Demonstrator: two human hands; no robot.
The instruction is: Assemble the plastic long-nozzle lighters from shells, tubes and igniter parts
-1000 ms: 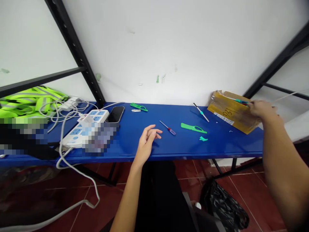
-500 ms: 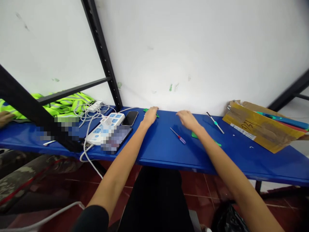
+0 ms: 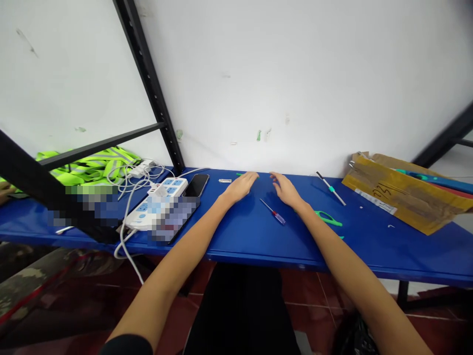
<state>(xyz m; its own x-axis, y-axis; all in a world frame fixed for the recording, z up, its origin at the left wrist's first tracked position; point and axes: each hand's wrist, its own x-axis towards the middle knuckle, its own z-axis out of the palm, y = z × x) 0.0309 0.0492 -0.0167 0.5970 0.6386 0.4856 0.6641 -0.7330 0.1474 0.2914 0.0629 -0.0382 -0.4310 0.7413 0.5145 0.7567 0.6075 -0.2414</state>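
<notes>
My left hand [image 3: 244, 185] is curled palm down near the back of the blue tabletop, its fingers pointing right. A thin green piece [image 3: 239, 174] shows at its far edge; the hand hides most of it, so its kind is unclear. To the right, my right hand [image 3: 286, 190] hovers with fingers apart and nothing visible in them. Below it lies a screwdriver [image 3: 273, 213] with a purple, clear-looking handle. A green looped plastic piece [image 3: 328, 218] rests beside my right forearm, partly hidden. Left of my left hand is a small whitish strip [image 3: 225, 181].
Left are a power strip [image 3: 157, 204], two phones, white cables and high-visibility vests [image 3: 99, 165] behind a black post. Right are a slim black-and-white rod [image 3: 330, 188] and a taped cardboard box [image 3: 399, 195] holding tools. A person's hand [image 3: 5, 190] shows far left.
My left hand has shifted right, the green piece moving along with it and uncovering the whitish strip. The right hand's fingers have spread. The view has shifted slightly.
</notes>
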